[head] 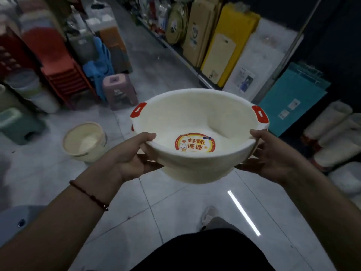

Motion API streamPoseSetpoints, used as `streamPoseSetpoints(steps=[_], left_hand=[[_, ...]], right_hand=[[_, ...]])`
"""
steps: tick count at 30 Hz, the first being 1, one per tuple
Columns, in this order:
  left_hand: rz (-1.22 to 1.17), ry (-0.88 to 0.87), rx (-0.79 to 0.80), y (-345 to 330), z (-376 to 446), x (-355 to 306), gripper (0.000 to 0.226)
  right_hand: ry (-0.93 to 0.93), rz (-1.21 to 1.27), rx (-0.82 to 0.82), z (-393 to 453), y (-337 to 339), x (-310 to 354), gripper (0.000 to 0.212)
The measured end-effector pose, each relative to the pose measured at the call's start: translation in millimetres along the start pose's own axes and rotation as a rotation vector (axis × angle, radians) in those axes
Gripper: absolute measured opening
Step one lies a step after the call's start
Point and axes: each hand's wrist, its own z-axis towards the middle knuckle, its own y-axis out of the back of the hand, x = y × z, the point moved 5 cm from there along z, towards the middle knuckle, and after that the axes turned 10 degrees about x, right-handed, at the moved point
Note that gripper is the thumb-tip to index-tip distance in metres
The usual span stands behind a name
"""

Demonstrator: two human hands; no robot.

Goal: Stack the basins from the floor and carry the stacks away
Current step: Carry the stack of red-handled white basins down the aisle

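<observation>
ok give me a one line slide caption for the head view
Both hands, left hand and right hand, hold a cream plastic basin with red handles above the tiled floor; beige round basins remain below.

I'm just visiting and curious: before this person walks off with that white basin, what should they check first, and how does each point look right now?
1. Left hand has a grip on the white basin: ok, thumb over the near rim, fingers beneath.
2. Right hand has a grip: ok, thumb on the rim at the other side.
3. Basin level: roughly ok, tipped slightly toward the person.
4. More than one basin held: probably ok, a second red tab shows below the rim; the count is unclear.
5. Floor cleared of basins: not ok, a cream basin sits on the tiles at the left.
6. Aisle ahead free: cannot tell, a purple stool stands at its edge.
</observation>
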Motion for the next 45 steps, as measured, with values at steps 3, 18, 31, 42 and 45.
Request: streamPoseSetpoints(steps=[3, 18, 31, 42, 45], left_hand=[[-0.045, -0.004, -0.013, -18.3, 34.5, -27.2, 0.086], [-0.395, -0.215, -0.089, -40.1, 155.6, -180.1, 0.045], [-0.287, -0.133, -0.119, 9.7, 331.2, -406.8, 0.053], [-0.204, -0.036, -0.092, -26.6, 446.6, -526.8, 0.055], [-0.173, -0.027, -0.137, -43.6, 486.7, -563.0, 0.039]], right_hand=[[-0.021, 0.030, 0.056, 43.1, -9.4, 43.6, 0.064], [-0.058, -0.109, 0.242, 213.1, -126.1, 220.7, 0.037], [-0.069, -0.052, 0.118, 404.9, -269.8, 315.8, 0.045], [-0.131, 0.247, 0.071, 521.4, -292.6, 412.9, 0.048], [-0.175, 0.271, 0.084, 568.8, -295.4, 445.4, 0.051]])
